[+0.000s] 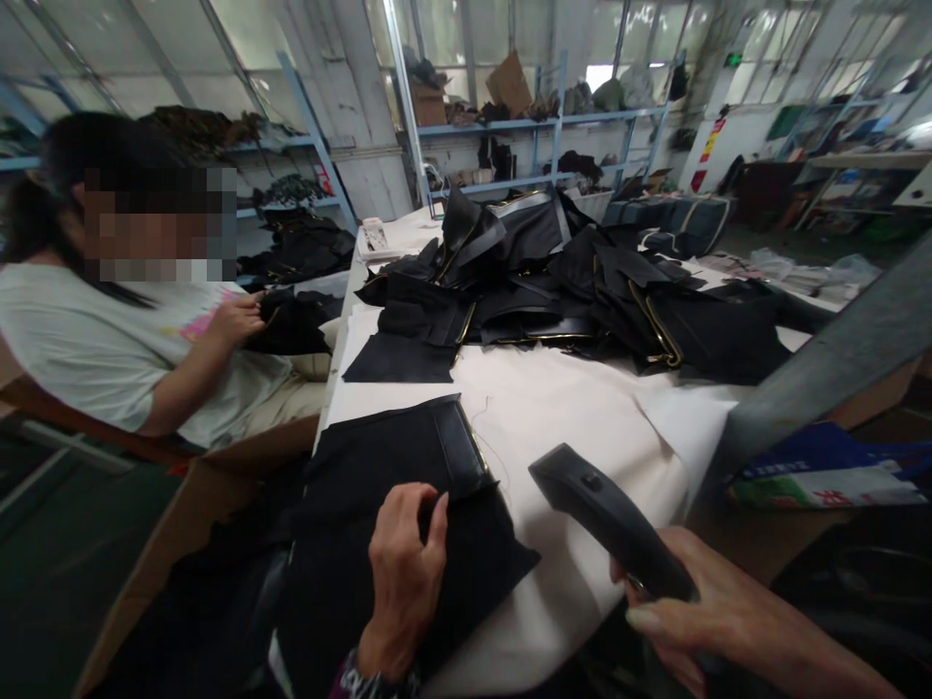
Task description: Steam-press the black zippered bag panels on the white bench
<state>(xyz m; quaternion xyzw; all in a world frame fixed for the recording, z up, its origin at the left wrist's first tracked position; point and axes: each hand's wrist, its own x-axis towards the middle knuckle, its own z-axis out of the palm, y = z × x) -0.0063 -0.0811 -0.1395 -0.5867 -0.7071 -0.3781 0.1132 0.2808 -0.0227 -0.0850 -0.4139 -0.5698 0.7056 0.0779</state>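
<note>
A black fabric piece (349,466) with a smooth dark strip and a gold-coloured zip lies near me on the white-covered table (582,398). Over this piece is my left hand (408,563), its fingers curled in and the fingertips hidden. Whether it pinches anything cannot be seen. My right hand (684,612) is closed around the handle of a black curved handheld tool (597,505), whose wide flat end points left towards the fabric. A loose thread (487,442) trails beside the zip.
A heap of black zipped pieces (553,282) covers the table's far part. At left sits another person (182,359), hands on dark fabric. A cardboard box (167,524) with black pieces stands against the table's left edge. A grey metal post (822,359) slants at right.
</note>
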